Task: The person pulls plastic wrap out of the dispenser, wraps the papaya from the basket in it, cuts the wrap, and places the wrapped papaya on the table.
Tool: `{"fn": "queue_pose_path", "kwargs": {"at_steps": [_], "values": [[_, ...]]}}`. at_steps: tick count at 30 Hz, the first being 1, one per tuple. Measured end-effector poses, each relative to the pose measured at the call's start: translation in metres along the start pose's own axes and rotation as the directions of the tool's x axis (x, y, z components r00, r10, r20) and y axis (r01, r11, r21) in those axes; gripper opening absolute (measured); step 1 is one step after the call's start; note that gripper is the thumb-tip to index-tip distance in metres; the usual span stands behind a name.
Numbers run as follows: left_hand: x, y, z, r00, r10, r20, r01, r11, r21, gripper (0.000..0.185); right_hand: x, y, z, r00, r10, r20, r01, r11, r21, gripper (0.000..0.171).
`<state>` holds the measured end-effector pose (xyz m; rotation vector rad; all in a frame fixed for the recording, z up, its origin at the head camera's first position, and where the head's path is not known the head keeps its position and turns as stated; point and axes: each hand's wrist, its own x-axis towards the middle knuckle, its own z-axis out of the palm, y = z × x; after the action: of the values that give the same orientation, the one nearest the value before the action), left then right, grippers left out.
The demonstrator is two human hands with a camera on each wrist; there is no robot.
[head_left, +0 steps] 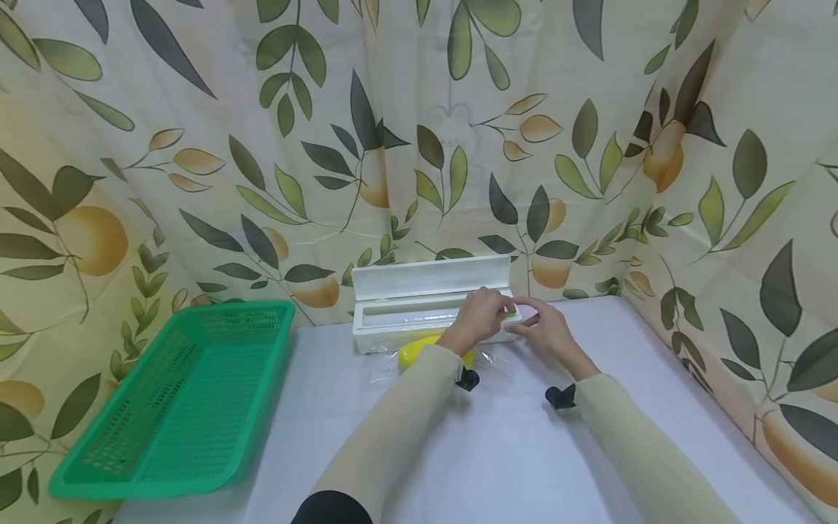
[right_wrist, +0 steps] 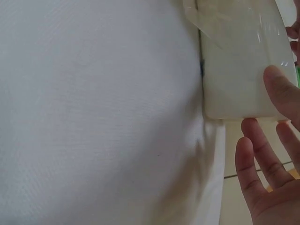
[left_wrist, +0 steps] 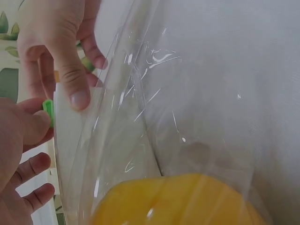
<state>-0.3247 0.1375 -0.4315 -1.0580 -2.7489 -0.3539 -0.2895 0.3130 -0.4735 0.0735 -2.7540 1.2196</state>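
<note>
A long white cling film dispenser [head_left: 373, 342] lies at the back of the table, its lid [head_left: 432, 278] standing up. Clear film [left_wrist: 201, 108] comes over its front wall and covers a smooth, rounded yellow object [head_left: 414, 353]. At the box's right end, my left hand [head_left: 481, 316] pinches a small green slider [left_wrist: 48, 112] between thumb and finger; its other fingers are spread. My right hand [head_left: 548, 331] grips the same end of the box, thumb [right_wrist: 281, 91] on the front wall and fingertips at the end face. The left forearm partly hides the yellow object in the head view.
A green plastic basket [head_left: 173, 486] with a perforated bottom and sides stands on the left. White cloth [head_left: 511, 451] covers the table. Behind and beside it hangs a curtain [head_left: 406, 240] printed with leaves and fruit, close behind the raised lid.
</note>
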Motion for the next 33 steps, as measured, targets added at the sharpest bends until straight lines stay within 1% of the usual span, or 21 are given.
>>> {"fn": "queue_pose_path", "kwargs": {"at_steps": [5,9,13,17,20,22,24,27,30,33], "values": [[-0.004,-0.004,0.0,1.0,-0.006,0.0,0.006,1.0,-0.012,0.025,0.003,-0.001,0.003,0.999,-0.041,0.003,0.041,0.999,-0.031,0.064],[-0.007,-0.007,0.001,1.0,-0.005,-0.005,0.005,1.0,-0.025,0.024,0.005,-0.003,0.007,0.998,-0.067,-0.012,0.067,0.996,-0.055,0.063],[-0.01,-0.012,0.004,1.0,-0.001,-0.002,0.001,1.0,-0.007,0.022,0.005,-0.006,0.012,0.996,-0.09,-0.02,0.088,0.994,-0.059,0.063],[-0.013,-0.018,0.003,1.0,0.014,-0.006,-0.014,1.0,0.015,0.023,0.006,-0.009,0.015,0.996,-0.082,-0.019,0.081,0.995,-0.063,0.064],[-0.018,-0.025,-0.003,1.0,0.019,-0.001,-0.019,0.999,0.036,0.026,0.007,-0.01,0.013,0.999,-0.053,-0.007,0.053,0.997,-0.054,0.067],[-0.022,-0.031,-0.007,1.0,0.023,-0.001,-0.023,0.999,0.049,0.028,0.008,-0.011,0.011,0.999,-0.033,0.0,0.033,0.998,-0.046,0.069],[-0.027,-0.037,-0.011,1.0,0.011,0.009,-0.012,0.999,0.048,0.028,0.008,-0.01,0.008,1.0,-0.01,0.005,0.01,0.999,-0.043,0.07],[-0.037,-0.046,-0.016,1.0,-0.02,0.017,0.02,0.999,0.029,0.027,0.006,-0.01,0.003,1.0,-0.003,0.005,0.003,0.998,-0.056,0.071],[-0.049,-0.055,-0.022,0.997,-0.065,0.029,0.064,0.998,0.019,0.024,0.005,-0.009,0.0,1.0,-0.003,0.009,0.004,0.998,-0.07,0.071],[-0.062,-0.065,-0.03,0.995,-0.096,0.036,0.095,0.995,0.042,0.022,0.003,-0.007,-0.002,1.0,0.0,0.008,0.001,0.997,-0.074,0.072]]}}
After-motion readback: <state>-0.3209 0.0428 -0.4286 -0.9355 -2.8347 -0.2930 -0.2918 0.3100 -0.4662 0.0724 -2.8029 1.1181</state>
